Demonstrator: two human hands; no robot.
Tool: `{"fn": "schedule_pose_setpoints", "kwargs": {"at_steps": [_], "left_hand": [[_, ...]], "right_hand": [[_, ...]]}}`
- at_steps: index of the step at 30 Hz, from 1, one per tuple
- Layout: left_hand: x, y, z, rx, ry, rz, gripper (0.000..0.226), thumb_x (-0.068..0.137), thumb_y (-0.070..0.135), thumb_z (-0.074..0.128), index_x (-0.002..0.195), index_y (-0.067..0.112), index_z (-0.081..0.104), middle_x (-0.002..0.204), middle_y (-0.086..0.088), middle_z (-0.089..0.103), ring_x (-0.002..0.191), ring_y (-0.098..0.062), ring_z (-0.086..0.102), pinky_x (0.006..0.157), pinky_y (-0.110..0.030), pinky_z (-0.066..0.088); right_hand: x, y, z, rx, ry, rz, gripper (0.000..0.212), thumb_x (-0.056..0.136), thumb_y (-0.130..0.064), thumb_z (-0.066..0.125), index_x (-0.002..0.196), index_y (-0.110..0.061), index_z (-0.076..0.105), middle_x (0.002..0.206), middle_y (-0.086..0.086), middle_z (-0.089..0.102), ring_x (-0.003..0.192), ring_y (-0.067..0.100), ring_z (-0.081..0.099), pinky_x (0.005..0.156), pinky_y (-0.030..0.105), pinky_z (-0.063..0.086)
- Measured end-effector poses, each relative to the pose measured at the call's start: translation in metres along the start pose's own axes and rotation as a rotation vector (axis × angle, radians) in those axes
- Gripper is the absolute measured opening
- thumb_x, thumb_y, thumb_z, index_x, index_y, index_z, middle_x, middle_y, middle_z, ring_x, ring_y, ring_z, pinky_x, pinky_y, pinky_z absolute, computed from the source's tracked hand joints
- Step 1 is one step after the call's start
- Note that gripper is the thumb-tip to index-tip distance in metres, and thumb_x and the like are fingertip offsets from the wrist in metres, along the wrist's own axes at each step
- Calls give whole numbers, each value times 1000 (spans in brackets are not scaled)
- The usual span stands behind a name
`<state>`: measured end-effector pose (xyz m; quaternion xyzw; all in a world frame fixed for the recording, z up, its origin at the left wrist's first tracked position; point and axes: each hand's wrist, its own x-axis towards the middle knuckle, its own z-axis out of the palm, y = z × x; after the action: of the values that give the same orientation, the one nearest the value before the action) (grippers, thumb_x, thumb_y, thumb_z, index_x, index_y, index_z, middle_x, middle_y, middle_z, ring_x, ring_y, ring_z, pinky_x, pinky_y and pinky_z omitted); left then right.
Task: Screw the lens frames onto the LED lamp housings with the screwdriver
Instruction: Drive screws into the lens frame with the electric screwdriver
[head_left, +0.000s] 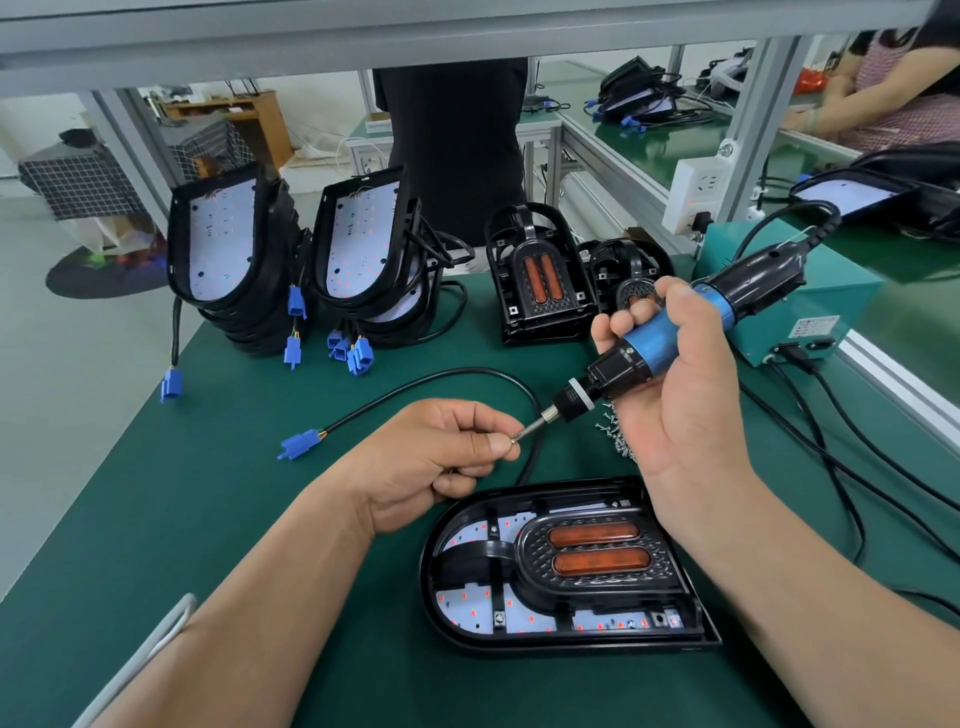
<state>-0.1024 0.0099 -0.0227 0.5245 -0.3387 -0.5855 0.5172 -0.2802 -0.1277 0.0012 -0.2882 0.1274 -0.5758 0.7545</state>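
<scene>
Seating of the small silver screw (514, 439) on the bit is the step in hand, by my reading. The left hand (447, 452) pinches what seems to be that screw (it is tiny in this view) between thumb and forefinger, right at the tip of the blue-and-black corded electric screwdriver (649, 344). The right hand (675, 415) grips the tool round its barrel. Both hands are in the air just behind the black D-shaped plastic LED lamp housing (519, 643). It lies flat on the green mat surface (234, 519), with the black lens frame carrying two amber lenses (597, 551) set into it.

To do this well, bring the screw head square onto the bit so it sits in line, and leave the trigger alone until the point is in a hole.

The screwdriver's long axis slants from its cord end, up and right of the housing, down to the bit, which points left. The housing's long axis runs left to right, rounded end left. Loose screws (621, 436) lie heaped just behind the housing.
</scene>
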Motion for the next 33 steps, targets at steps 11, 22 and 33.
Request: {"fn": "schedule_pose_setpoints", "kwargs": {"at_steps": [11,22,33], "left_hand": [[5,-5,-1,-25,72,17,20,88,-10,73,88,8,81,83,-14,66,55,-7,31,42,-15,23],[7,-6,0,-10,124,17,16,91,-11,69,97,2,76,83,-15,69,53,-6,34,42,-15,24],[-1,0,8,168,104,22,15,99,9,68,101,-3,76,82,-10,66,58,-7,39,43,-15,23]], "right_hand": [[-1,0,1,-85,-2,-4,21,102,-19,71,112,-11,53,82,3,59,73,19,63,89,43,60],[-2,3,-2,-104,93,28,25,102,-30,72,111,-12,58,81,2,61,74,17,64,97,44,61],[2,-14,-10,87,201,60,28,101,-30,73,108,-8,57,78,7,60,68,21,64,87,45,63]]}}
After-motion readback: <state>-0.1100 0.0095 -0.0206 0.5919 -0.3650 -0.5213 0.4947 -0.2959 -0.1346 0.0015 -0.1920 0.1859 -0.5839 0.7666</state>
